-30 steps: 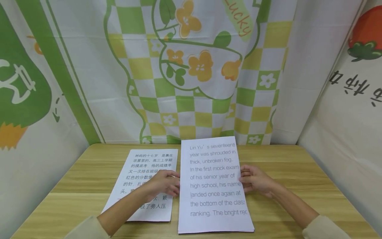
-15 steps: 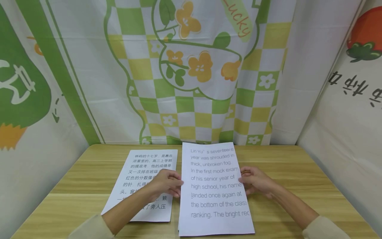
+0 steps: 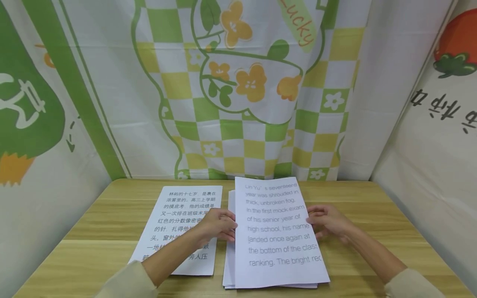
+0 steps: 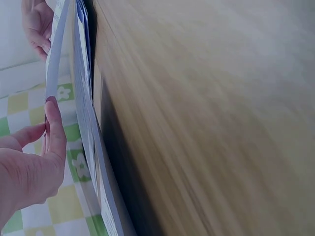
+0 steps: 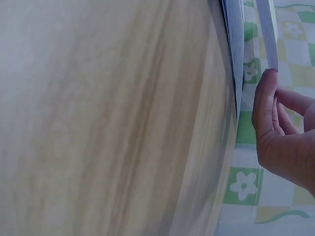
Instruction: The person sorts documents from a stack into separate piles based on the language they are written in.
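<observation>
The English-text sheet was pinched at opposite edges by the left hand and the right hand, held above a paper stack beside the Chinese-text pages on the wood-grain table.

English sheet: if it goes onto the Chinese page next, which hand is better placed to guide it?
Probably the left hand: it pinches the English sheet by the edge nearer the Chinese page; the right hand pinches the opposite, farther edge.
</observation>
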A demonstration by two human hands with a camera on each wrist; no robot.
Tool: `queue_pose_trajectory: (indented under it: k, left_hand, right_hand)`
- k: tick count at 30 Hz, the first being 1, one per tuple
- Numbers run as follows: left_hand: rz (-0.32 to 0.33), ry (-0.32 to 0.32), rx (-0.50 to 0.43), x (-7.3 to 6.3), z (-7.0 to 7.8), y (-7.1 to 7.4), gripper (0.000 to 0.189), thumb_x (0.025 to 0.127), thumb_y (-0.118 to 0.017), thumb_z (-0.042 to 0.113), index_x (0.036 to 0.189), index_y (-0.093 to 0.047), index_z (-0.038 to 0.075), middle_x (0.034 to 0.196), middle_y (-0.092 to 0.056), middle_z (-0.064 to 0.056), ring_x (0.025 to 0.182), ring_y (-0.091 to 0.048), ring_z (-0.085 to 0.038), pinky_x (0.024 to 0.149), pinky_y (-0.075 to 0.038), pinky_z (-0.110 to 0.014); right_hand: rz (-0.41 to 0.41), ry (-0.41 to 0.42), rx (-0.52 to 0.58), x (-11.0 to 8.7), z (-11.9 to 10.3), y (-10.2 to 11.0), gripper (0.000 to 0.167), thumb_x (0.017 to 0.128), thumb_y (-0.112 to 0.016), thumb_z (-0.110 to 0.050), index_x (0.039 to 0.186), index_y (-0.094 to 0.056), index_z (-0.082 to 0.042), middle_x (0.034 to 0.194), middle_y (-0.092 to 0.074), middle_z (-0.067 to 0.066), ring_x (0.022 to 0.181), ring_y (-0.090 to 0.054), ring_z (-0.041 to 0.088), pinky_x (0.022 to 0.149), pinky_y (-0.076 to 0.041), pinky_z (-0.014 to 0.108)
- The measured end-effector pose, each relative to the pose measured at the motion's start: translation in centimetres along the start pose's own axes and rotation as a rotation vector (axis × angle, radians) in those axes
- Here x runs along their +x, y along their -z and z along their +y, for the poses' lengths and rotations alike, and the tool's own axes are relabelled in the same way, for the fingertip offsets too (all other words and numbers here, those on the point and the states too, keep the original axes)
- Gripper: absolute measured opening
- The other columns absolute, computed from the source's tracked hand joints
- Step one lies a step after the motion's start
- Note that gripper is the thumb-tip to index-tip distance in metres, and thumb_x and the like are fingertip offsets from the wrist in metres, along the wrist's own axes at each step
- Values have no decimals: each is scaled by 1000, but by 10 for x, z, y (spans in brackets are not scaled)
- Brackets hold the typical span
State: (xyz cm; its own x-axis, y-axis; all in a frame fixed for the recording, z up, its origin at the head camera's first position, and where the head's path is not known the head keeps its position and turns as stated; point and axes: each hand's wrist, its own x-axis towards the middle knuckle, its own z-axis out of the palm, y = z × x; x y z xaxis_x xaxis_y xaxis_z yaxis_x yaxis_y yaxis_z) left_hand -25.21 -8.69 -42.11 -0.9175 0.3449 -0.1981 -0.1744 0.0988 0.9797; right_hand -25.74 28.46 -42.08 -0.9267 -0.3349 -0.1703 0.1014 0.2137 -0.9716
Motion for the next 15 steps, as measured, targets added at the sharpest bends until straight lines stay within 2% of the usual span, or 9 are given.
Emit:
queue_pose_trajectory:
  k: [9, 15]
  left_hand:
    - [-9, -11, -18, 14, 1, -17, 20, 92, -63, -5, 111, -57, -10, 84, -69, -13, 67, -70, -20, 68, -67, -36]
    - [21, -4, -29, 24, 4, -30, 19, 91, -63, -8, 109, -58, -9, 81, -70, -15, 66, -70, -20, 67, -67, -36]
  right_hand:
    - [44, -1, -17, -7, 4, 15, 49, 102, -63, -7, 141, -45, 17, 107, -70, 1, 95, -70, 16, 66, -63, 30]
    - [58, -5, -44, -12, 4, 30, 52, 103, -62, -10, 145, -42, 15, 110, -69, 2, 99, -70, 17, 71, -64, 34]
